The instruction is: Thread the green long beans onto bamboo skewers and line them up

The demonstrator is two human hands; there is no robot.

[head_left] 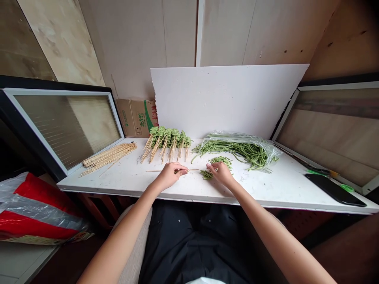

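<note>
My left hand [171, 174] is closed around a thin bamboo skewer [153, 171], which lies level just over the white table and sticks out on both sides. Its pointed end faces my right hand [221, 173]. The fingers of that hand are bent together in a pinch; what they hold, if anything, I cannot make out. Beside and behind the right hand lie a small pile of cut green bean pieces [222, 161] and a short row of cut pieces [206, 174]. Several finished bean skewers [167, 138] are stacked behind my left hand.
Loose bamboo skewers [109, 156] lie at the left. Long green beans [237, 150] spill from a clear plastic bag [268, 148] at the back right. A black phone [334, 189] and scissors [315, 169] are far right. A cardboard box [134, 118] and white board [225, 102] stand behind.
</note>
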